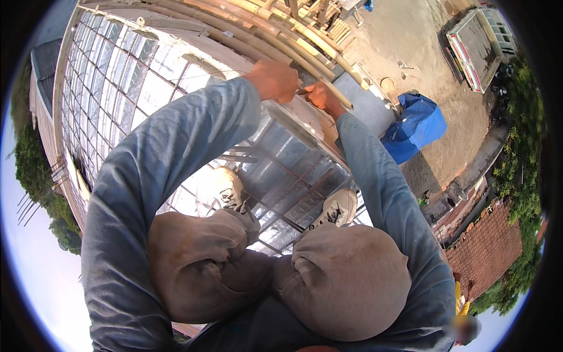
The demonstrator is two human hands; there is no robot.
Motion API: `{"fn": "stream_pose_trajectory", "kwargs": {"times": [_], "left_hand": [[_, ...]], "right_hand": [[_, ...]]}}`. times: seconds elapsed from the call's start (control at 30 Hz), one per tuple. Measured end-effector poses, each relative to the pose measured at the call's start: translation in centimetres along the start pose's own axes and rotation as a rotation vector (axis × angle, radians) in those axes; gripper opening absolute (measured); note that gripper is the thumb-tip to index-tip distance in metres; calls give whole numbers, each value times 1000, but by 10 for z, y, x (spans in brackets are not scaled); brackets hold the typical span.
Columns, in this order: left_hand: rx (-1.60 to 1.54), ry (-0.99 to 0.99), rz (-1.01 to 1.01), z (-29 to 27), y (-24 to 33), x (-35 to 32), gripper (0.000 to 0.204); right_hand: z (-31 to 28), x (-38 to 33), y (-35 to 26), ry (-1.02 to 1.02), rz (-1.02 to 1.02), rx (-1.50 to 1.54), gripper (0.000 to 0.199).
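I squat with both arms stretched over the edge of a deck of shiny metal sheeting, with a grid of steel bars (134,92) on it. My left hand (274,80) is closed in a fist at the wooden edge board (307,119). A thin wire-like line runs leftward from beside that fist. Close to its right, my right hand (324,98) is also closed, its fingers bent toward the left one. A small dark piece shows between the two hands, too small to name. What lies inside either fist is hidden.
Bamboo poles (249,36) lie beyond the deck's edge, with ground far below. A blue tarp (417,124) and a pickup truck (478,50) are down there at right. My pale shoes (227,186) stand on the bars. Another person in yellow is partly seen at lower right.
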State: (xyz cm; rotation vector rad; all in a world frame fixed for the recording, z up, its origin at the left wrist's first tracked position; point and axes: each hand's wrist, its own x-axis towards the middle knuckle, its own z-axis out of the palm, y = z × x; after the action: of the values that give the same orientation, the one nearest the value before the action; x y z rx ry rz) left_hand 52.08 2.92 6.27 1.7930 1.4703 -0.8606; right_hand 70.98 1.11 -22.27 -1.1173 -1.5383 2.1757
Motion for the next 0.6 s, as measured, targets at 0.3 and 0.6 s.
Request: {"fn": "stream_pose_trajectory", "kwargs": {"times": [0.3, 0.6], "left_hand": [[25, -26, 5, -2, -6, -3, 28], [-57, 97, 84, -8, -11, -44, 27]], "right_hand": [[20, -16, -48, -32, 66, -361, 25], [27, 9, -93, -203, -41, -942, 20]]}}
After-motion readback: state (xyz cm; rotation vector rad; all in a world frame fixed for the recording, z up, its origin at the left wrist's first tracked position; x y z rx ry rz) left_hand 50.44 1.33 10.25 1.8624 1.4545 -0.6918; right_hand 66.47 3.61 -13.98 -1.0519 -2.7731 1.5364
